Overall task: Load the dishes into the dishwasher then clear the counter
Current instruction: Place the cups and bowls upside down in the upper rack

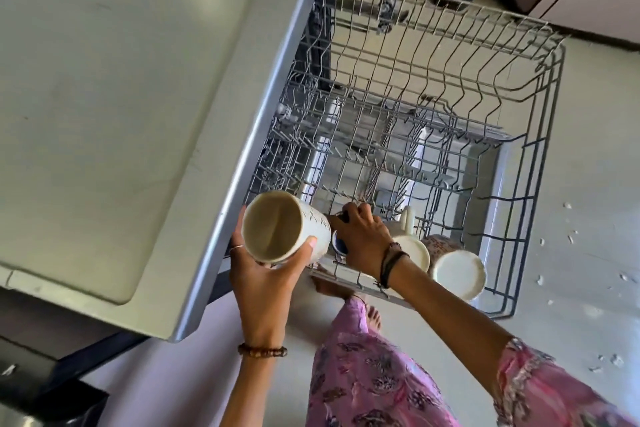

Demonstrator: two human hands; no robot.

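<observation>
Now my left hand (263,274) grips a mug (284,227); right hand (360,239) beside it pinches a blue cup (339,246) in the rack (533,156).

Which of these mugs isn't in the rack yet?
The tall white mug, gripped in the left hand with its opening facing the camera. The others sit upside down in the upper rack.

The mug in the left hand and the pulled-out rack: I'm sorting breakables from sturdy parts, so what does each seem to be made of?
The mug, gripped by the left hand, looks like glazed ceramic: thick cream wall, smooth soft sheen, faint surface pattern. Stoneware or porcelain cannot be told apart. The rack looks like metal wire with a grey coating: thin bent rods, uniform matte grey, probably vinyl or nylon.
</observation>
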